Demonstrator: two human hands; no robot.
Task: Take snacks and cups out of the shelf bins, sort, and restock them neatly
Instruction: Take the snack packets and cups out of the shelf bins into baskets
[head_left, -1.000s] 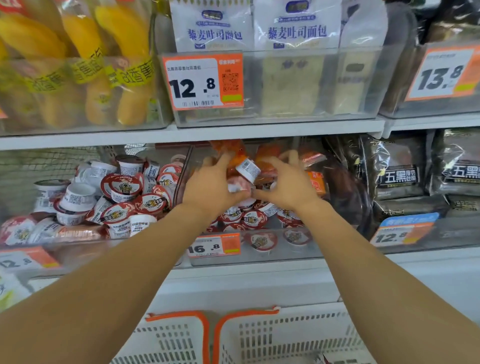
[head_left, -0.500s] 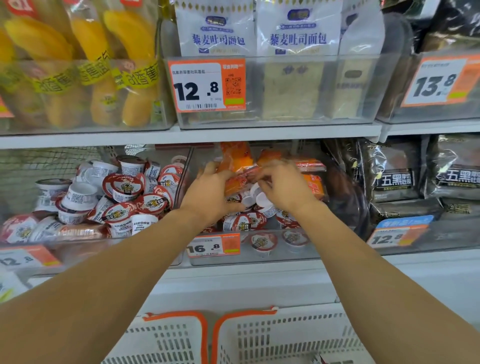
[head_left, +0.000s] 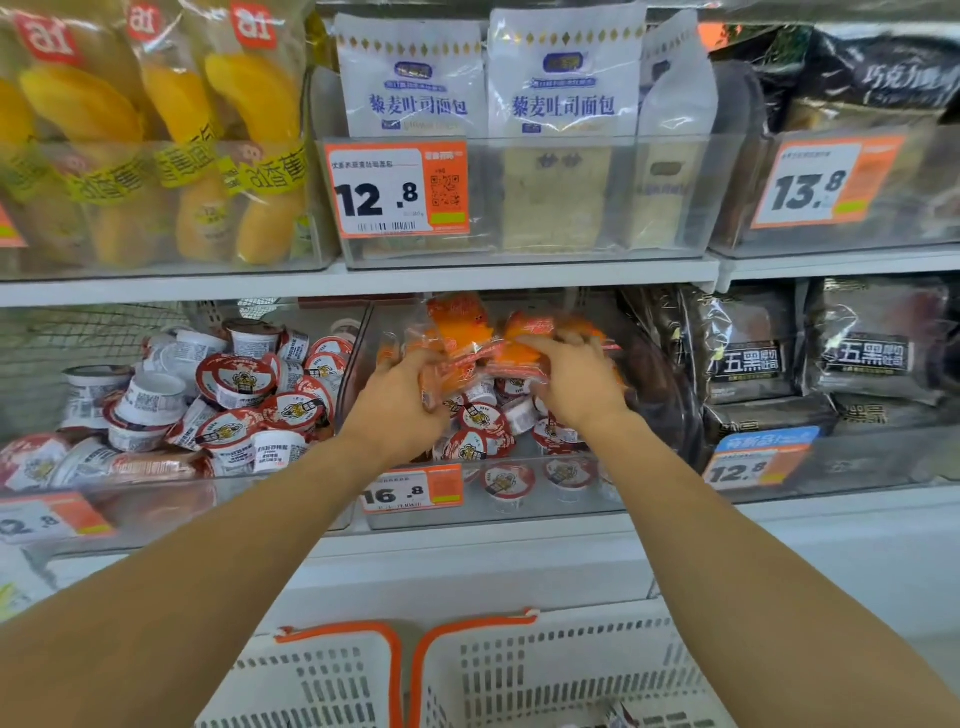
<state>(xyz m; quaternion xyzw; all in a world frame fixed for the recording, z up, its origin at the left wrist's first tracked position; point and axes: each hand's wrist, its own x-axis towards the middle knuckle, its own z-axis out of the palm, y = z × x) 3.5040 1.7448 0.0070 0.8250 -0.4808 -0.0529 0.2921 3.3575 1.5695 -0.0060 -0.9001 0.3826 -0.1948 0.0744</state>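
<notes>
In the head view, your left hand (head_left: 397, 395) and right hand (head_left: 576, 382) are both inside the middle clear bin (head_left: 519, 506) on the lower shelf, fingers curled around a bundle of orange snack packets (head_left: 483, 345) that sits on top of the red-lidded cups (head_left: 480, 421). Each hand holds one end of the bundle, the left at its 8 o'clock side and the right at its 3 o'clock side. To complete the lift well, keep both grips level so no packet slides out, and raise the bundle before drawing it toward you, because the loose cups beneath are likely to roll if dragged. Clearance is tight at 12 o'clock: the upper shelf edge (head_left: 358, 280) lies just above the packets. The bin's front wall with the price tag (head_left: 413, 491) stands at 6 o'clock. Open room lies toward you, above the two white baskets (head_left: 519, 670) at 6 o'clock, well apart from the shelf. A second bin of cups (head_left: 234, 384) lies at 9 o'clock.
</notes>
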